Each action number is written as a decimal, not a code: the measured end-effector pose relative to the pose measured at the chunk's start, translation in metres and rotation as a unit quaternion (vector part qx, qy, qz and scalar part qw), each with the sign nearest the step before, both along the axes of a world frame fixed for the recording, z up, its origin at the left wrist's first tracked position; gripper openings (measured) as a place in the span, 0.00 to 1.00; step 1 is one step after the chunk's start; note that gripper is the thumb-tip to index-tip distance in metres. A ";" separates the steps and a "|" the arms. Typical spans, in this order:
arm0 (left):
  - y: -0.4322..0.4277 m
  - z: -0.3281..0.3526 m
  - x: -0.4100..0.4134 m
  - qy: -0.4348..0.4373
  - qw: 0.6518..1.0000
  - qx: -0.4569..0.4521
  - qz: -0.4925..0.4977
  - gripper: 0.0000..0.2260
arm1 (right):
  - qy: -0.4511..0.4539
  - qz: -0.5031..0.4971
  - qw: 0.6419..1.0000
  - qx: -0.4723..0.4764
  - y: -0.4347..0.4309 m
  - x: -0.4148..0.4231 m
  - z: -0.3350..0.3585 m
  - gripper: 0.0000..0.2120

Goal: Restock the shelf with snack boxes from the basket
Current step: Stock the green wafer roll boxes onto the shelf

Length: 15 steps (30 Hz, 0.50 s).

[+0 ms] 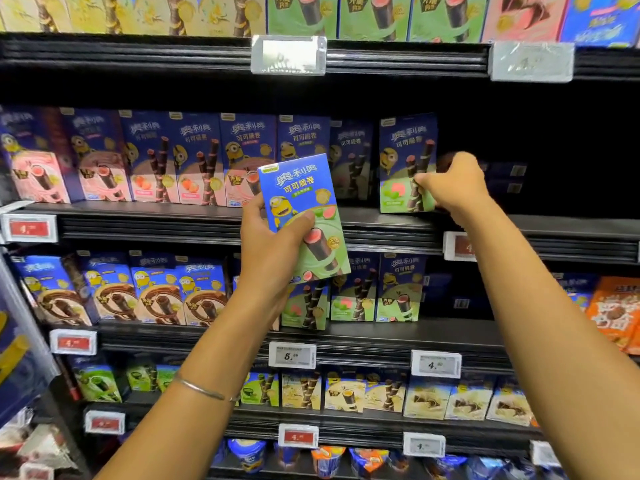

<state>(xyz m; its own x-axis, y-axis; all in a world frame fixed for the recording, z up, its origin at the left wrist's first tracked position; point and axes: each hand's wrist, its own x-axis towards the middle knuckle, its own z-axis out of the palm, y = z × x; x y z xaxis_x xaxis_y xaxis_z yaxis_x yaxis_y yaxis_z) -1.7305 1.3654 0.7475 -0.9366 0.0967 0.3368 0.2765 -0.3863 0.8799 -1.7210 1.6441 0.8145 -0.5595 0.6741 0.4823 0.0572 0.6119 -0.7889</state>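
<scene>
My left hand grips a blue-green snack box upright in front of the middle shelf, thumb across its face. My right hand pinches the right edge of the end box, which stands on that shelf beside a dark gap. Best approach, I judge: square the end box, then slide the held one in beside it, face out and flush with the row. The basket is out of frame, the gap is too dark to read its depth, and my right fingertips are partly hidden.

One head-worn wide-angle camera faces the shelf straight on at arm's reach, tilted slightly downward, with both forearms entering from below.
</scene>
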 end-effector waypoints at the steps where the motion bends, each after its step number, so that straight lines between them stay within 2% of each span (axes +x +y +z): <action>1: 0.000 0.001 0.000 0.001 1.000 0.002 -0.001 0.21 | -0.021 -0.014 1.000 0.015 0.003 -0.006 0.001 0.13; 5: -0.002 0.002 -0.001 0.004 1.000 0.009 -0.006 0.21 | -0.121 -0.045 0.987 0.092 0.006 -0.024 0.007 0.03; 9: -0.005 0.003 -0.004 0.006 1.000 0.010 -0.003 0.21 | -0.200 -0.067 0.964 0.163 0.009 -0.042 0.010 0.13; 15: -0.010 0.004 -0.008 0.017 1.000 0.004 0.000 0.21 | -0.223 -0.087 0.953 0.187 0.019 -0.070 0.011 0.19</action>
